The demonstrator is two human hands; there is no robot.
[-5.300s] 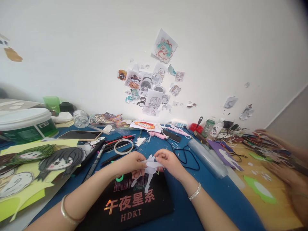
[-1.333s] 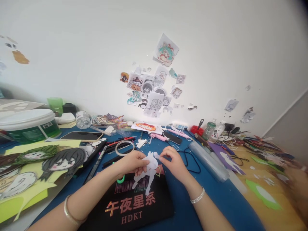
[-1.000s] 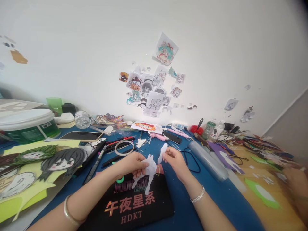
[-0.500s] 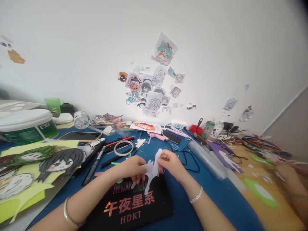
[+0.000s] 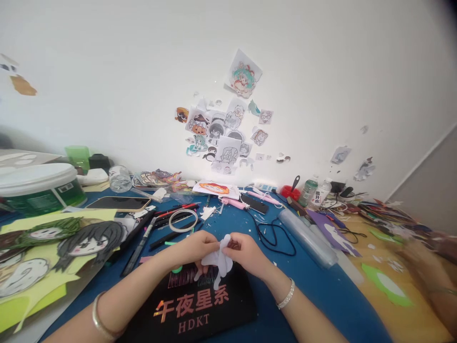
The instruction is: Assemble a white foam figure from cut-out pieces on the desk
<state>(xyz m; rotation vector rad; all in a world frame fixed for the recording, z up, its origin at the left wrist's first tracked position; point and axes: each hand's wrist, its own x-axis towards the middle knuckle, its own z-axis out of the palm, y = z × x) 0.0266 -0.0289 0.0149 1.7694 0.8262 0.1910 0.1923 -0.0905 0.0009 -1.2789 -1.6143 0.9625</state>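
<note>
Pulled in closer since half a second ago: right hand, now meeting left hand, fingers of both pinched on white paper cutout just above black mat. On blue table, from far left: green bucket, yellow drawing sheets, phone, tape ring. Behind, white wall with stickers. Bottles, blurred co-worker's hand far right.

The right hand, which a second ago held a small white strip clear of the white paper cutout, has closed against the left hand, its fingers now pinching the strip onto the cutout's top.
</note>
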